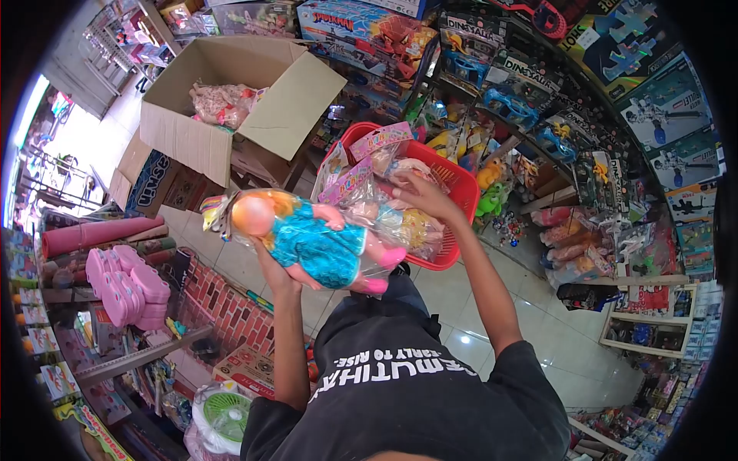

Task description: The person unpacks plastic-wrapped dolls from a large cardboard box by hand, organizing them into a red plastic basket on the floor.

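Note:
A doll [317, 242] in clear plastic wrap, with a blue dress, orange hair and pink shoes, lies across my left hand [275, 267]. That hand grips it from below, so most of the fingers are hidden behind it. Over the red plastic basket [467, 201], my right hand [425, 196] reaches in with fingers apart, right at the bagged dolls [421, 234]. Pink printed header cards [380, 138] top some of these bags. The held doll overlaps the basket's left side in this view.
An open cardboard box [181, 142] with a bagged doll [223, 105] inside stands at the upper left. Boxed toys [369, 46] line the back. Pink plastic cases [127, 288] sit on the left shelf. A green fan [227, 415] is at the lower left.

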Tool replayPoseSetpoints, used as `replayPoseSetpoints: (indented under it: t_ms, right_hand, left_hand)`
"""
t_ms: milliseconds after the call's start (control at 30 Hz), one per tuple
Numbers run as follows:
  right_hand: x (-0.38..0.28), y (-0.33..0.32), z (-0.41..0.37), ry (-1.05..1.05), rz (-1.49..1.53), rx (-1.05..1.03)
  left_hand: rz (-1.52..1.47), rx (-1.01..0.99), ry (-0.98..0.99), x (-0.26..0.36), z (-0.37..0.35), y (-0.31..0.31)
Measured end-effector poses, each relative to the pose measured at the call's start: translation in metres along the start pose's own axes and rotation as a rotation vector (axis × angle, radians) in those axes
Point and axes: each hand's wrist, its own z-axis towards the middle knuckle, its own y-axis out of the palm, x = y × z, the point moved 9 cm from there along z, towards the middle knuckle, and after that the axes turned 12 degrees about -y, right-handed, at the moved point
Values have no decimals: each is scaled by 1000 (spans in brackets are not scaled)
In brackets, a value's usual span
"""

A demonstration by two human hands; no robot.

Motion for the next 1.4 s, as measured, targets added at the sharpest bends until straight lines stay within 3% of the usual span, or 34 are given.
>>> replayPoseSetpoints:
  t_ms: [33,100,167,200,267,333,400,467,567,633,700,767,833,900,933,967,1033,1067,1167,1400]
  right_hand:
    - [-28,-15,-2,55,293,103]
    - [-91,-23,-2,-40,217,93]
    - [-133,-11,-8,-153,-305,3]
    - [-140,1,-12,-149,-306,12]
    - [-156,13,-22,-163,-639,103]
    - [-135,10,-24,-105,-663,162]
    - [-109,-3,-26,-24,-660,220]
    - [-75,-14,-21,-63,-650,224]
    - [-60,-41,-15,-126,-592,178]
    - [-30,-47,-8,-77,-552,34]
    - [-2,-53,-7,-93,-516,35]
    - [27,-55,-9,-45,-587,-6]
    - [53,-44,-11,-43,-540,-20]
    - [54,-38,-16,-82,-572,109]
    - [55,-37,-20,-73,-530,136]
    - [59,-32,-21,-75,-525,131]
    - [65,-31,-27,-82,-523,224]
    - [65,-30,-27,-86,-521,221]
    - [71,-23,-27,-50,-498,229]
    - [76,-22,-25,-49,-561,196]
  left_hand:
    - [39,1,-1,-5,0,9]
    - [60,-20,-43,-19,-1,36]
    - [101,-67,-21,-33,3,63]
    - [67,-99,-57,-45,6,76]
    - [49,-93,-60,-64,13,100]
    - [27,-85,-59,-77,24,113]
    - [-16,-209,-112,-102,42,128]
    - [-22,-192,-149,-127,62,129]
    - [-24,-168,-234,-157,82,131]
    - [3,-293,-329,-177,86,140]
    - [95,-307,-418,-190,91,130]
    - [580,-373,-588,-197,66,134]
    - [713,-291,-664,-188,64,119]
    - [1171,-355,-409,-164,69,122]
    - [1430,-351,-143,-146,75,130]
    - [1431,-344,-146,-145,75,135]
    - [1609,-312,637,-111,55,183]
    - [1662,-344,777,-115,52,193]
    - [1902,-323,955,-137,53,198]
    - [1890,-225,825,-152,71,170]
